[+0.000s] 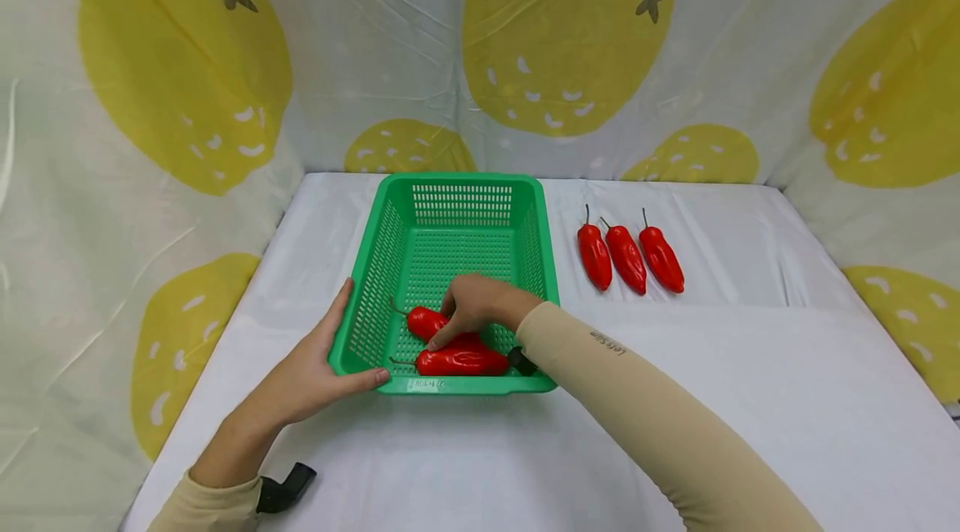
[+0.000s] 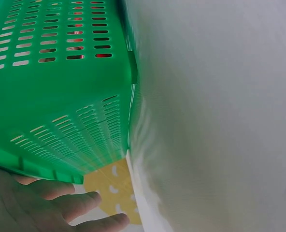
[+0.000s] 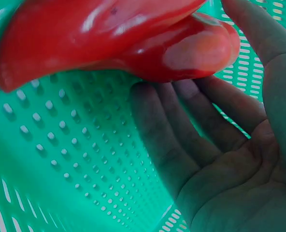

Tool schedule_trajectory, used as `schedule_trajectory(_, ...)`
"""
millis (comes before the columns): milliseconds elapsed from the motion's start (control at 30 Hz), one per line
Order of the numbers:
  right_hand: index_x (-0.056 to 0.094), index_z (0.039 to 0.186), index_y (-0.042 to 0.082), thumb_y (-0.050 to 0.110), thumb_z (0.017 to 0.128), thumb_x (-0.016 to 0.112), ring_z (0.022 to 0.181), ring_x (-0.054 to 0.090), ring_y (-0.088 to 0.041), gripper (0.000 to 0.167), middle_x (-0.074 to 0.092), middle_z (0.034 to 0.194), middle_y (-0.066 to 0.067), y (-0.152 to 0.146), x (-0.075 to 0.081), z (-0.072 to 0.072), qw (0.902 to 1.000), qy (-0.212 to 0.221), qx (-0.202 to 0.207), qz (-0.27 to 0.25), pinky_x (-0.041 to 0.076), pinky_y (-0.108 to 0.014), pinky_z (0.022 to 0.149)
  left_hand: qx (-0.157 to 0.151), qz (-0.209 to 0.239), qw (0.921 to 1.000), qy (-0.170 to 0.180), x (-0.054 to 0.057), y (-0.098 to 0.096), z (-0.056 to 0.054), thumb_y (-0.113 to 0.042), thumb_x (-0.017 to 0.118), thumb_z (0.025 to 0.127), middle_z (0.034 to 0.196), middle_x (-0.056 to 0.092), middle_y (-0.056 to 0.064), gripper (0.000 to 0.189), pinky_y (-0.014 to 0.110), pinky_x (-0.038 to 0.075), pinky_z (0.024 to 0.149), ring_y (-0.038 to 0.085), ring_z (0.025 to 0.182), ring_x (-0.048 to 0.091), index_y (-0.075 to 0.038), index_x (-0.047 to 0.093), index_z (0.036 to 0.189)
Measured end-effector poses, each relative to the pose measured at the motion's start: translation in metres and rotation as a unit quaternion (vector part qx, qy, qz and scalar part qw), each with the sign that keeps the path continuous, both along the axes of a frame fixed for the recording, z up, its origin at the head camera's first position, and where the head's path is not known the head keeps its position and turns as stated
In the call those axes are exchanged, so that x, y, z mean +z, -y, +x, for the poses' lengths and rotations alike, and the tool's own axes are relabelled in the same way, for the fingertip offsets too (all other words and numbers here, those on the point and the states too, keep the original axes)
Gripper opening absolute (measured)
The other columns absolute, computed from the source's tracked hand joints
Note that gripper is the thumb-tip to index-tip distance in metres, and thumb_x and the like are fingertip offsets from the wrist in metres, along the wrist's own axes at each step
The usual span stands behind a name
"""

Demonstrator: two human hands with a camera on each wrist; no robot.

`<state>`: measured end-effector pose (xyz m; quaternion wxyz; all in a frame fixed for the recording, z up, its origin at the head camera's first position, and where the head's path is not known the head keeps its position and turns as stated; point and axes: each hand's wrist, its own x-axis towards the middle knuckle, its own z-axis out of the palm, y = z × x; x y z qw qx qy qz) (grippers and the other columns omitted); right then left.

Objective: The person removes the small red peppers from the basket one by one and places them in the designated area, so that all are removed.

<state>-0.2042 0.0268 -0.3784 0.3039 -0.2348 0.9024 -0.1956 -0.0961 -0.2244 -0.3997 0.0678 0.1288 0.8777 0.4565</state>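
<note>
Inside the green plastic basket (image 1: 450,386), my right hand (image 1: 476,307) holds a red chili pepper (image 1: 425,322) between thumb and fingers, partly covering it. Another red chili pepper (image 1: 463,362) lies in front of it, along the basket's near wall. In the right wrist view, the fingertips of my right hand (image 3: 220,154) touch the underside of the held pepper (image 3: 181,55). My left hand (image 1: 318,365) rests at the basket's near left corner, thumb on the front rim and fingers along the left side. The left wrist view shows the left hand's fingers (image 2: 65,203) straight and spread beside the rim.
Three more red chili peppers (image 1: 626,258) lie side by side on the white cloth-covered table (image 1: 720,382), right of the basket. A hanging cloth with a yellow lemon print (image 1: 570,32) closes off the back and sides.
</note>
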Motion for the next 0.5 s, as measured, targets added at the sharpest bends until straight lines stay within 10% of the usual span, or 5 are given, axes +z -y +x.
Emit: schedule_trajectory(500,0.077,0.096,0.009,0.033,0.085,0.083,0.078,0.059,-0.015,0.028,0.068,0.077,0.002,-0.0001,0.0016,-0.0009,0.9999,-0.011,-0.004,-0.01,0.052,-0.027,0.069,-0.001,0.013,0.9999,0.005,0.0003,-0.0008,0.0012,-0.035,0.085,0.082,0.167,0.008,0.005,0.122,0.061,0.03,0.107,0.034,0.145,0.023,-0.029,-0.007,0.162)
